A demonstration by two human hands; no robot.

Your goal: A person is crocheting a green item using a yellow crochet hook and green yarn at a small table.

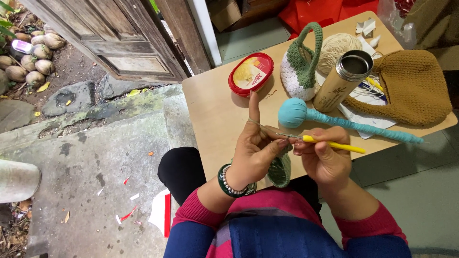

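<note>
Pink-and-blue sleeves fill the bottom edge. Just beyond them, a green crochet piece (279,168) is gripped by the left hand (253,153), index finger raised with yarn over it. A yellow-handled crochet hook (330,143) is clamped in the right hand (325,160), tip at the piece. Behind the piece on the tabletop (215,110) are a teal yarn spindle (334,122), metal flask (344,79), red-lidded tub (251,74) and mustard crocheted bag (411,88).

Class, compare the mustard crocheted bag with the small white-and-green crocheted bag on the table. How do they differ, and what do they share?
The mustard bag is one colour; the small bag is white below with a green top and handle. The mustard bag is clearly larger. It lies slumped flat, while the small bag stands with its handle looped up. Both are crocheted and rest on the table.
</note>
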